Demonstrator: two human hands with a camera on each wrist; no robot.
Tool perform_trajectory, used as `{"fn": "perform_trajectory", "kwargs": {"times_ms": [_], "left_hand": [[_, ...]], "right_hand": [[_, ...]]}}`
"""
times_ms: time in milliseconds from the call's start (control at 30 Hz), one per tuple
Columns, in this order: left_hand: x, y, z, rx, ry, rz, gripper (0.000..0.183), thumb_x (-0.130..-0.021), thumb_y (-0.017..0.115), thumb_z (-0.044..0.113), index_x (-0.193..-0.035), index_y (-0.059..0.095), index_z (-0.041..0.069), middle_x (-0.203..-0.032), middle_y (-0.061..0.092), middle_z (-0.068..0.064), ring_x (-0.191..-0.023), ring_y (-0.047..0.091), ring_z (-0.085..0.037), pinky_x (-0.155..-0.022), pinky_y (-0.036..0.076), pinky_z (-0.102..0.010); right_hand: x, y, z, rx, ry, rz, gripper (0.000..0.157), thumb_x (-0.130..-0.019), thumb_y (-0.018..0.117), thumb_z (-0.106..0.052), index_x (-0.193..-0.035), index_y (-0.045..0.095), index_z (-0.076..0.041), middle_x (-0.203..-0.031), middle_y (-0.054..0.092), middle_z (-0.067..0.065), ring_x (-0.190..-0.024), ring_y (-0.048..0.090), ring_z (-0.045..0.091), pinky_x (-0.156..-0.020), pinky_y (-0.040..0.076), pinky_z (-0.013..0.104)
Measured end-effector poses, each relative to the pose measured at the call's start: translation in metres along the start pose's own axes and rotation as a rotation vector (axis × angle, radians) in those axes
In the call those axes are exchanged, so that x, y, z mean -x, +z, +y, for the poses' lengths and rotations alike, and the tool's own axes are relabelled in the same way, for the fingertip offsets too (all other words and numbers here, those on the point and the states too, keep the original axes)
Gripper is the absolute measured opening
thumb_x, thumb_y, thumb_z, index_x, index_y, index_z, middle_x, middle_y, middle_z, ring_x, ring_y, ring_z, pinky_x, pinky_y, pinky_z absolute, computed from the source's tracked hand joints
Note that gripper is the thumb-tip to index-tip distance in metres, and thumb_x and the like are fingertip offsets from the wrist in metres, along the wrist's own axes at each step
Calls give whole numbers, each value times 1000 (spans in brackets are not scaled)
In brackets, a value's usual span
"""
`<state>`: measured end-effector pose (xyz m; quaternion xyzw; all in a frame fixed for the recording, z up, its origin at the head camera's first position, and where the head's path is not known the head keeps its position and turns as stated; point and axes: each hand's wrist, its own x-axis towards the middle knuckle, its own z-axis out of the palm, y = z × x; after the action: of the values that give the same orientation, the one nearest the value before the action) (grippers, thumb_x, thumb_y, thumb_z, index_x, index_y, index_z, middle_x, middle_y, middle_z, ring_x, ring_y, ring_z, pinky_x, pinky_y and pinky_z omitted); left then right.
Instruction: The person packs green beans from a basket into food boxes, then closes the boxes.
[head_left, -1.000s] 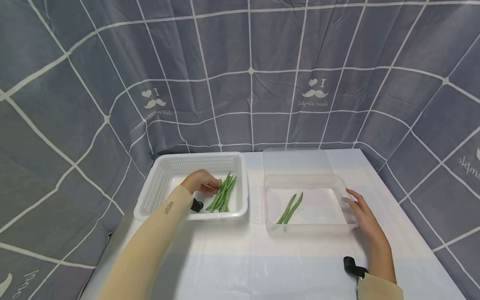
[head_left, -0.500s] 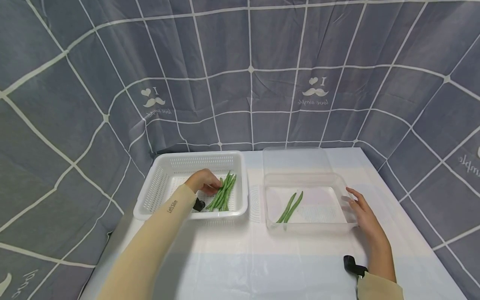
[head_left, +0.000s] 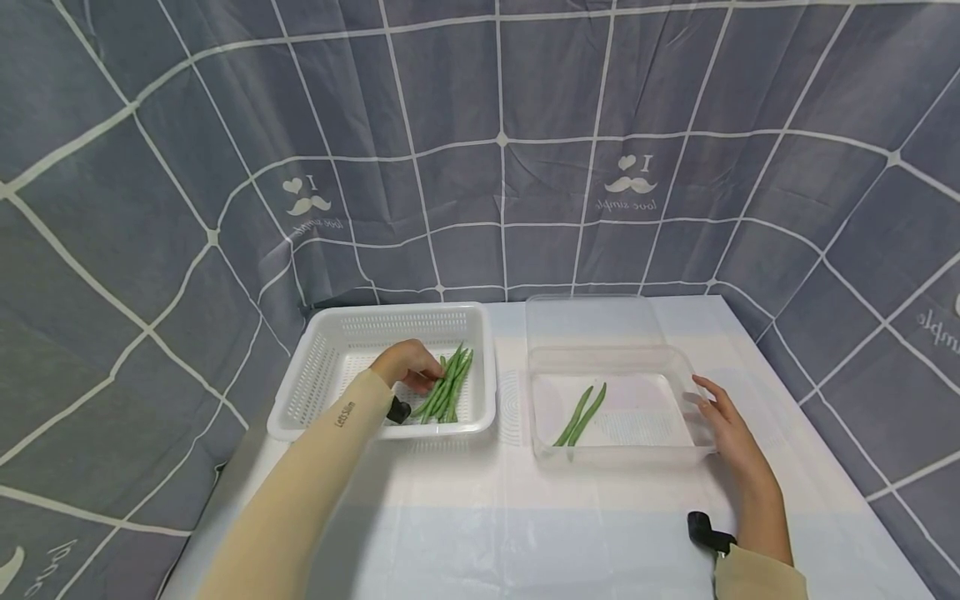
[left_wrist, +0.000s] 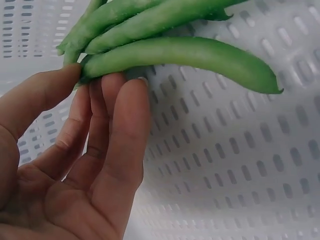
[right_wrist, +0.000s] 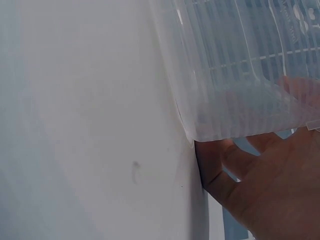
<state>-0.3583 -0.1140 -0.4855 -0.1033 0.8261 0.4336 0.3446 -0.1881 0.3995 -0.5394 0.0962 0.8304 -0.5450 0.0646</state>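
Observation:
My left hand (head_left: 408,362) reaches into a white perforated basket (head_left: 322,362). Thumb and fingers pinch the stem end of a green bean (left_wrist: 185,52) in the left wrist view. It lies at the edge of a bunch of green beans (head_left: 456,379) on the basket's right side. On the right, my right hand (head_left: 735,437) rests against the side wall of a clear plastic box (head_left: 622,455), fingers spread loosely along it. In the right wrist view, some fingers show through the box's clear wall (right_wrist: 225,115). Two green beans (head_left: 581,419) lie inside the box at its left.
A clear flat lid (head_left: 592,321) lies behind the box. Basket and box stand side by side on a pale tablecloth (head_left: 480,533), with a narrow gap between them. A grey curtain with white lines (head_left: 555,192) surrounds the table at the back and sides.
My left hand has shifted very slightly to the right, toward the bunch of beans in the basket. The right hand and the box stay where they were.

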Motion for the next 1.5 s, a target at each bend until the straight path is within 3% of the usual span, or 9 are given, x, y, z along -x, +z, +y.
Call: {"fn": "perform_trajectory", "kwargs": {"times_ms": [167,367,600,700,900,1000,1167,1300,1500], "left_hand": [[2,-4,-2,62,39,-10,7,-95,68,3,-100,70,-2,-80,66,-4,-63,65,-9,-67,64,-23],[5,-9,-4,216,93,-16,24,-98,65,2,-118,66,-11,-94,66,-8,-66,67,-9,-69,65,-21],[8,-16,-4,334,195,-40,37,-100,62,-1,-133,59,-18,-111,65,-14,-79,70,-12,-72,66,-21],[13,-19,0,370,226,-45,38,-101,61,-2,-135,58,-18,-108,64,-12,-85,69,-14,-79,67,-24],[19,-25,13,510,321,-123,15,-106,57,-4,-109,71,-4,-88,70,-3,-80,69,-13,-77,67,-27],[23,-24,19,562,356,-154,24,-107,55,-3,-95,73,7,-86,72,-1,-80,70,-13,-74,67,-26],[32,-15,31,607,388,-202,17,-109,55,0,-116,70,2,-93,76,0,-86,73,-13,-79,66,-26],[38,-5,41,621,396,-212,29,-108,58,3,-136,61,-5,-103,75,-3,-93,74,-15,-85,66,-28],[42,15,59,586,411,-220,30,-108,58,2,-137,60,-6,-115,70,-7,-102,71,-19,-83,66,-26]], "right_hand": [[1,0,0,2,-2,1,61,-116,25,-39,-172,7,-21,-173,8,31,-154,16,61,-112,20,90],[0,1,1,2,-4,5,61,-116,25,-39,-172,7,-22,-174,7,30,-154,17,60,-112,21,90],[0,1,1,3,-6,9,61,-116,25,-39,-172,7,-20,-174,7,30,-154,17,60,-114,21,89],[1,2,1,4,0,9,61,-116,25,-39,-172,6,-20,-174,7,31,-154,18,60,-114,21,90],[1,2,2,-4,-2,9,61,-116,25,-39,-172,6,-21,-173,10,32,-152,22,60,-113,22,89],[0,3,1,-6,-6,9,61,-116,25,-40,-172,6,-22,-173,10,32,-152,23,60,-113,22,89],[1,2,1,-2,-7,8,61,-116,26,-39,-172,6,-21,-173,10,32,-152,23,60,-113,22,88],[1,2,0,-1,2,4,61,-116,25,-39,-172,6,-21,-173,9,31,-153,19,60,-114,21,88],[0,1,0,-3,7,5,61,-116,25,-39,-172,7,-22,-174,8,30,-154,17,60,-115,20,89]]}}
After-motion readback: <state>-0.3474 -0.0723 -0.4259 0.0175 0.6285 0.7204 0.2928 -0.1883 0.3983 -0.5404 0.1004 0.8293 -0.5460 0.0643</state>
